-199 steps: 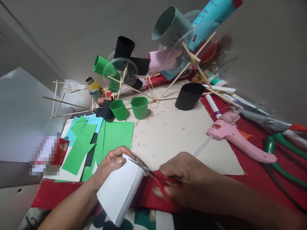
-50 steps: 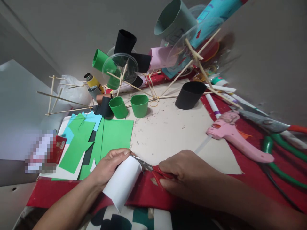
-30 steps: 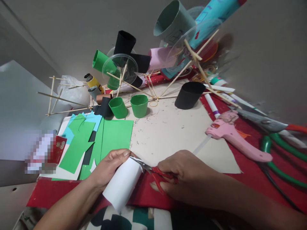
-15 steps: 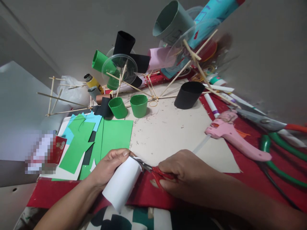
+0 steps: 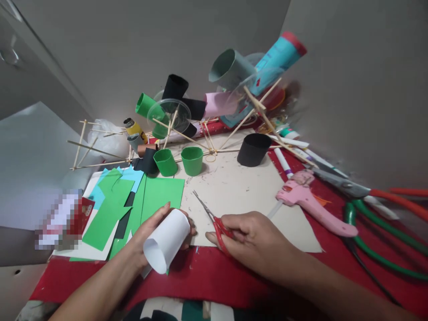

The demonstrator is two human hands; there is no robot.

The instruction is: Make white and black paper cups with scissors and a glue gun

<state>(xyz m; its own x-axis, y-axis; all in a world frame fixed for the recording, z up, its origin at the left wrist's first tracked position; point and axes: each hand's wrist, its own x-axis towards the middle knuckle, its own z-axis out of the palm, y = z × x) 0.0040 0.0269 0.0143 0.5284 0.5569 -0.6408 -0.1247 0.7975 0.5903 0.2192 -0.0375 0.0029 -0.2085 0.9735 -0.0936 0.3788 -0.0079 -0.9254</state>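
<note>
A rolled white paper tube rests tilted in my left hand, whose fingers wrap behind it and show at its far side. My right hand grips small scissors by their red handles. The scissors' blades look nearly closed and point up and left, apart from the tube. Beyond my left hand lie green paper sheets and cut pieces over blue and black paper. Two green paper cups and a black paper tube stand farther back on the pale board.
Behind stands a wooden-stick frame bearing clear discs and coloured tubes. At right lie a pink glue gun, larger orange-handled scissors and a green-handled tool. A red cloth covers the front edge.
The scissors have come away from the paper tube's upper rim. My left hand has turned the tube, so its near opening shows. The camera view has tilted up slightly.
</note>
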